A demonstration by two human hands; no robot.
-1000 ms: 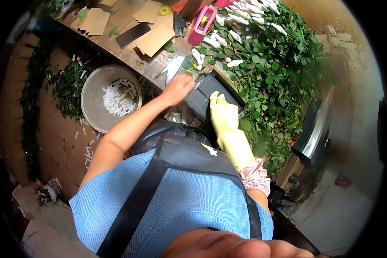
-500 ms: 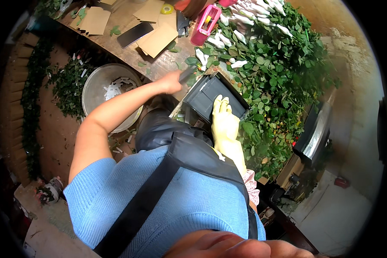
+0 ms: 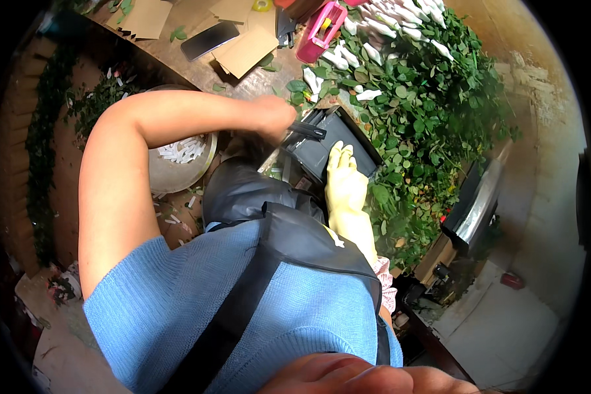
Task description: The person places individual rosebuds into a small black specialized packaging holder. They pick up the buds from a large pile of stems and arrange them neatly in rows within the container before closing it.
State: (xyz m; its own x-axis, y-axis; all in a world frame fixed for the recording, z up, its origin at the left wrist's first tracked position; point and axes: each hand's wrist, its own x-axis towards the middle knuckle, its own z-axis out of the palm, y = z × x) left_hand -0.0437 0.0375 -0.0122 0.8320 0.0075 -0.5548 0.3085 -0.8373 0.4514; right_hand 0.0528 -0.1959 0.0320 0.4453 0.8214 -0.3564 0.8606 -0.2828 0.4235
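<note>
My bare left hand is closed around a slim black tool whose kind I cannot make out. Its far end reaches over the dark grey shallow box in front of me. A pale yellow rubber glove covers my right hand, which lies with fingers stretched out on the near right part of that box. Just beyond the box, white-wrapped flower heads and green leafy stems are heaped on the table.
A pink tape dispenser, a phone and brown cardboard pieces lie on the table's far side. To my left, below the table, stands a round tub with white scraps. A foil-like roll is at right.
My left hand has moved right with the black tool, bringing its end over the grey box. The left elbow has swung outward and up. My right hand stays on the box.
</note>
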